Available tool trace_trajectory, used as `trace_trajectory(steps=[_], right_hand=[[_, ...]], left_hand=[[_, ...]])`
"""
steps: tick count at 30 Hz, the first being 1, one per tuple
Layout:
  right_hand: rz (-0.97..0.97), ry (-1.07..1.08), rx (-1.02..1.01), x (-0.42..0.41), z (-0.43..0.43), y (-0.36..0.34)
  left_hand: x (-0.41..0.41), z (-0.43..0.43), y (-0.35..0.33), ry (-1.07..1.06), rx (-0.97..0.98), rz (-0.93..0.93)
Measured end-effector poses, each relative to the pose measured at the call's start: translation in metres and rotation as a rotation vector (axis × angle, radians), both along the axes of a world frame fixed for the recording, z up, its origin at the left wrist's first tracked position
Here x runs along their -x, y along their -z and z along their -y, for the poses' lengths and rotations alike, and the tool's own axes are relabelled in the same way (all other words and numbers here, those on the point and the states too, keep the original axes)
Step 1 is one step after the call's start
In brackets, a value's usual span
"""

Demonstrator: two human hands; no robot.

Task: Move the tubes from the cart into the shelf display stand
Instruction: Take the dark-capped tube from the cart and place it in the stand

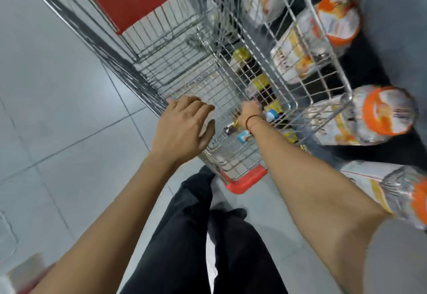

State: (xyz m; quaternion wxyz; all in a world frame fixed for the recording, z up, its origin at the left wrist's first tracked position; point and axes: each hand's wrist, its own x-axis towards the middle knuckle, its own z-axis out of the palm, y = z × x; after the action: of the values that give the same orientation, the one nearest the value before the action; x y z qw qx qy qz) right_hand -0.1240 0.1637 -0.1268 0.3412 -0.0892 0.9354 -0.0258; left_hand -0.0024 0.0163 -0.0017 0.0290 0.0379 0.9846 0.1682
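Several small blurred tubes (pixel 272 114) fill the cart (pixel 184 62).

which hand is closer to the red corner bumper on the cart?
Left. The left hand rests on the cart's near rim, up and left of the red corner bumper. The right hand reaches down inside the basket among small packages, a bit farther up from it.

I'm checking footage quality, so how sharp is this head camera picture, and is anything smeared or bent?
Head view: motion blur smears the cart wires and orange-capped packs; the left hand looks sharper than the right hand; wide-angle bending curves floor tile lines.
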Motion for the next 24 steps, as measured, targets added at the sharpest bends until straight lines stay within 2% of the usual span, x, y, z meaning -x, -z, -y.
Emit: trace_trajectory(steps=[2, 4, 7, 18, 21, 24], right_hand=[[-0.061, 0.129, -0.034, 0.016, -0.004, 0.014], [-0.043, 0.226, -0.031, 0.027, -0.009, 0.028], [-0.069, 0.307, -0.106, 0.032, -0.009, 0.042], [-0.101, 0.683, 0.026, 0.029, -0.002, 0.048], [-0.04, 0.692, 0.109, 0.026, 0.004, 0.033], [-0.005, 0.566, 0.216, 0.023, 0.008, 0.01]], left_hand=[[0.0, 0.001, 0.002, 0.002, 0.002, -0.015], [0.0, 0.0, 0.004, 0.006, -0.005, -0.024], [0.0, -0.001, 0.007, 0.011, -0.003, -0.048], [0.0, -0.001, 0.009, -0.006, -0.019, -0.07], [0.0, -0.002, 0.009, -0.002, -0.019, -0.067], [0.0, -0.001, 0.007, 0.004, -0.007, -0.054]])
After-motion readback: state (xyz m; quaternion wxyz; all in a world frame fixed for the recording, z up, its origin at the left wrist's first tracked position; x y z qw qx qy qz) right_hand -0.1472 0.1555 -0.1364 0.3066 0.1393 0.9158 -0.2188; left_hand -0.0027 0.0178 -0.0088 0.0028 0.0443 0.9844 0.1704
